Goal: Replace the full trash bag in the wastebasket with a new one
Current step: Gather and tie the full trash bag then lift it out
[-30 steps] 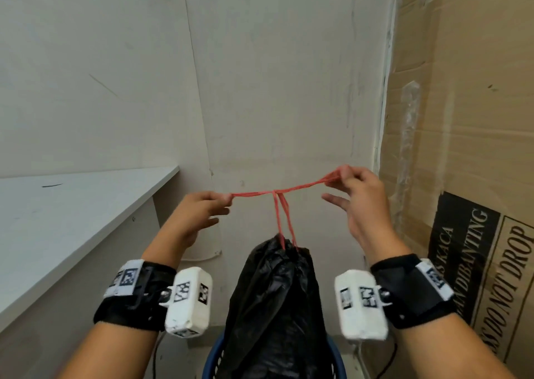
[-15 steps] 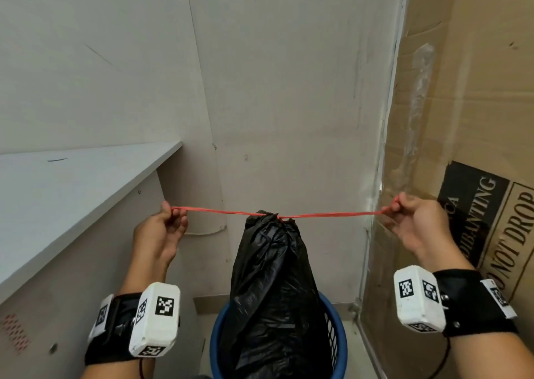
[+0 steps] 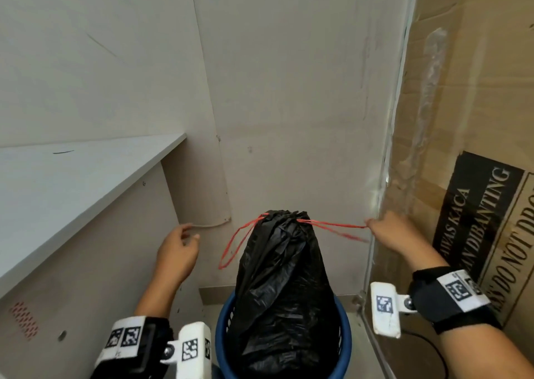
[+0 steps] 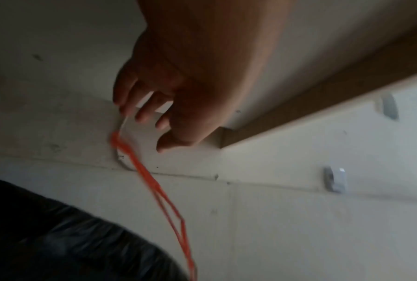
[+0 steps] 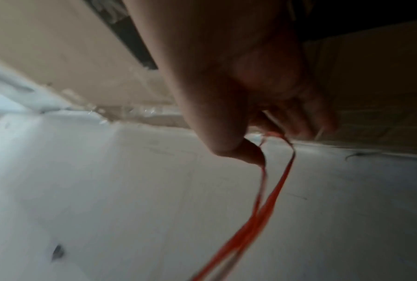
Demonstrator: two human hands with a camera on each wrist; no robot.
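bag: black trash bag [image 3: 284, 286] stands full in the blue wastebasket [image 3: 344, 331], neck cinched shut at the top, body rising well above the rim
wastebasket: on the floor in the corner, between the counter's side panel and the cardboard box
drawstring, left loop: red drawstring loop [image 3: 232, 247] hangs slack from the bag's neck down its left side; nothing holds it in the head view
drawstring, right loop: second red loop [image 3: 332, 225] runs from the neck out to the right hand, close to taut, lower strand blurred
left hand: left hand [image 3: 177, 251] is apart from the bag and its loop, fingers spread and relaxed, holding nothing; left wrist view [image 4: 159, 106] shows the loop's tip just off the fingertips, blurred, no grip
right hand: right hand [image 3: 390, 234] pinches the end of the right loop; right wrist view [image 5: 251, 106] shows thumb and curled fingers closed on the red strands
counter: white counter [image 3: 57, 188] at left, above the left hand
box: cardboard box [image 3: 476, 147] stands against the right wall, printed "DO NOT DROP", right hand just beside it
wall: plain pale wall [image 3: 289, 89] behind the bag
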